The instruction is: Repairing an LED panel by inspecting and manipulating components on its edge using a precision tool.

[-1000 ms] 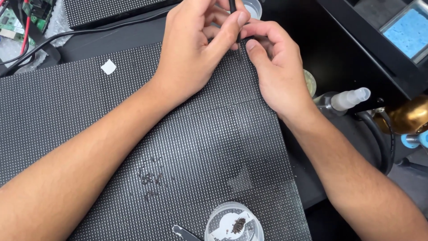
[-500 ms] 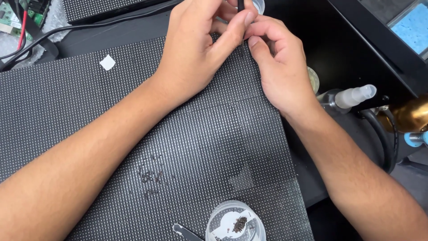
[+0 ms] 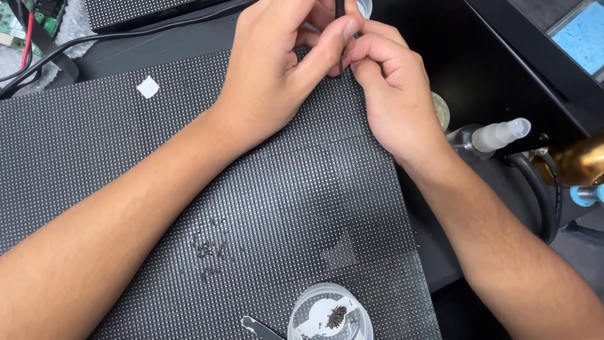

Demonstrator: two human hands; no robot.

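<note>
Head view: I see my left hand (image 3: 277, 75) and right hand (image 3: 396, 94) meeting at the far edge of the dotted black panel (image 3: 189, 189), fingers of both pinched on a thin black tool (image 3: 340, 9) held upright over that edge. Small dark crumbs (image 3: 207, 249) lie mid-panel; a clear round lid (image 3: 330, 315) sits at the near edge, a white square scrap (image 3: 148, 87) far left.

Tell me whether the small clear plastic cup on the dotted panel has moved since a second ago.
No. The small clear plastic cup keeps its spot beside the pale square patch on the dark dotted panel.
</note>
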